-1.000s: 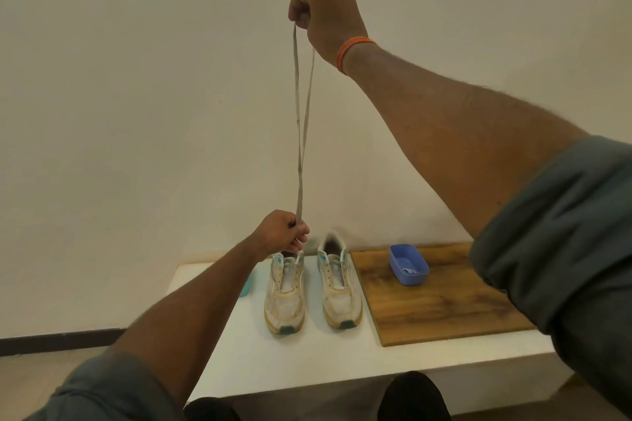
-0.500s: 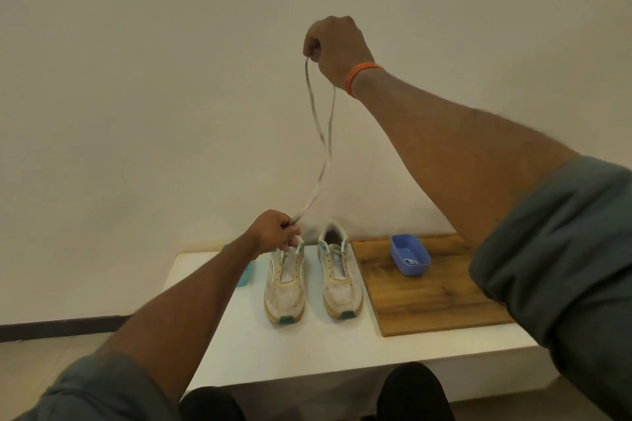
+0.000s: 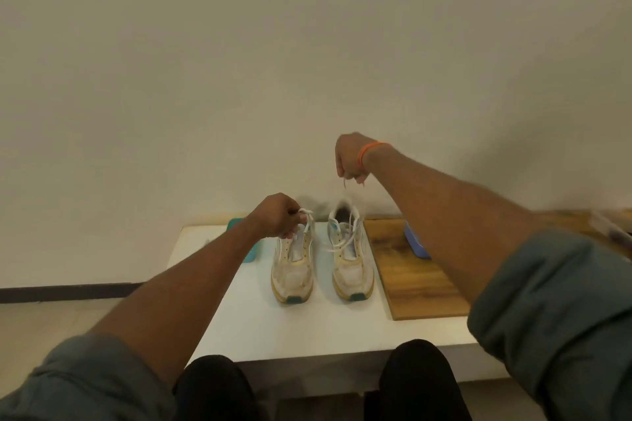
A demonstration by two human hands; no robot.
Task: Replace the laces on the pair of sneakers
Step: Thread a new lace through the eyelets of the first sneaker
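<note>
On the white table [image 3: 239, 335], beside a wooden board [image 3: 417, 284] at the right, two worn sneakers [image 3: 292, 270] stand side by side with toes toward the near edge. The left hand [image 3: 277, 217] pinches the white lace [image 3: 337, 239] over the left sneaker, and the right hand [image 3: 350, 159], fist closed, holds its ends higher, above the right sneaker [image 3: 352, 263]. I think the slack lace, draped on the right sneaker, may catch there and drag it if the hands pull.

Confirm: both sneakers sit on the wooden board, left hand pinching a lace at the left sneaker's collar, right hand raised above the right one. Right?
Not quite. The head view shows both sneakers, the left sneaker and the right sneaker, on the white table, beside the wooden board, not on it. The rest holds: left hand pinches a lace at the collar, right hand is raised.
</note>
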